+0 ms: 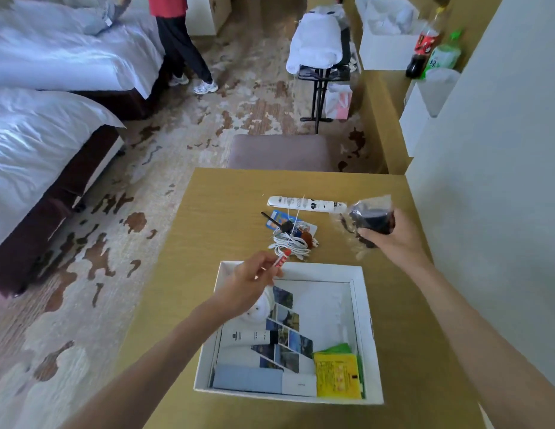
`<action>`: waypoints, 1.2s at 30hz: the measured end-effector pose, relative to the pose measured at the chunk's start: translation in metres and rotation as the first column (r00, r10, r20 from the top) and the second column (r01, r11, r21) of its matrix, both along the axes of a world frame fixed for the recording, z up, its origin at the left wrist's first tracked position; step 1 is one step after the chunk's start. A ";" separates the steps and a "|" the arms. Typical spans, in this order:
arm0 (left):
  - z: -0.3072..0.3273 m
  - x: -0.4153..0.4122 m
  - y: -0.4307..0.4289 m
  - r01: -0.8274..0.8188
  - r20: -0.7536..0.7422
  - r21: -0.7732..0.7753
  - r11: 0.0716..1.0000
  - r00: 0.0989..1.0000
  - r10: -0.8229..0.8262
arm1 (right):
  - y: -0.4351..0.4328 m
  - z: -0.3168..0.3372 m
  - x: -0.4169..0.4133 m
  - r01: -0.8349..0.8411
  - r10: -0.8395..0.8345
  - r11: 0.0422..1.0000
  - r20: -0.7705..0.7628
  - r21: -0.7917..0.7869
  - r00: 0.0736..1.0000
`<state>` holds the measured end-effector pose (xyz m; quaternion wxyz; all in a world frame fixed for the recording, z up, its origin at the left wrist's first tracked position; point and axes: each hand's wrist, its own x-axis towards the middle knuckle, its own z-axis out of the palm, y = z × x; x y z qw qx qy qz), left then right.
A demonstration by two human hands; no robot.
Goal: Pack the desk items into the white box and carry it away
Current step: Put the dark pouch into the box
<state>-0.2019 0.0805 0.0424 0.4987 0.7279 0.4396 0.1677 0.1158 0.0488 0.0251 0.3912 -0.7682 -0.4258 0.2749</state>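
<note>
**Left hand (pixel 248 286) and right hand (pixel 390 239) both loaded: place the items, don't drop them**

Your left hand pinches a small red-and-white stick (pixel 282 261) above the far left corner of the white box (pixel 367 335). Your right hand, further off to the right and clear of the box, grips a clear bag (pixel 367 219) with something dark inside.

Lower the stick onto the bare white patch right of the photo leaflet (pixel 288 329) so it doesn't catch the rim. Then bring the bag across. It looks soft and crinkly, so it will likely sit best on top.

The box sits toward the near edge of the counter (pixel 226 212) and already holds a yellow packet (pixel 336 376) in its near right corner. Just beyond the box lie a white cable bundle (pixel 293 243), a blue card (pixel 277 218) and a long white packet (pixel 307 203), none of them packed yet.

Past the counter's far edge stands a stool (pixel 282 151). Around it are patterned carpet (pixel 177 134) and beds (pixel 37 156) at left. A person (pixel 180 48) stands far off, and there are bottles (pixel 425 48) at far right.
</note>
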 end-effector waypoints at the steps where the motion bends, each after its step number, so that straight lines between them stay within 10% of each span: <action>1: -0.004 -0.003 -0.014 0.041 -0.059 0.045 0.998 0.998 -0.038 | -0.014 0.010 -0.003 -0.011 0.012 0.999 -0.018 0.037 1.000; 10: -0.067 -0.016 -0.047 0.628 -0.585 0.329 0.705 0.722 -0.370 | -0.083 0.036 -0.053 -0.374 0.379 0.915 0.001 -0.151 0.925; 22: -0.065 -0.018 -0.038 0.669 -0.501 0.253 0.699 0.709 -0.497 | -0.068 0.009 -0.090 -0.307 0.395 0.864 0.158 -0.400 0.905; 32: -0.074 -0.042 -0.032 0.773 -0.624 0.218 0.596 0.580 -0.524 | -0.047 -0.003 -0.112 -0.387 0.806 0.528 0.303 -0.756 0.508; 36: -0.065 -0.039 -0.027 0.738 -0.609 0.313 0.598 0.639 -0.470 | -0.045 -0.005 -0.118 -0.201 0.723 0.691 0.664 -0.694 0.191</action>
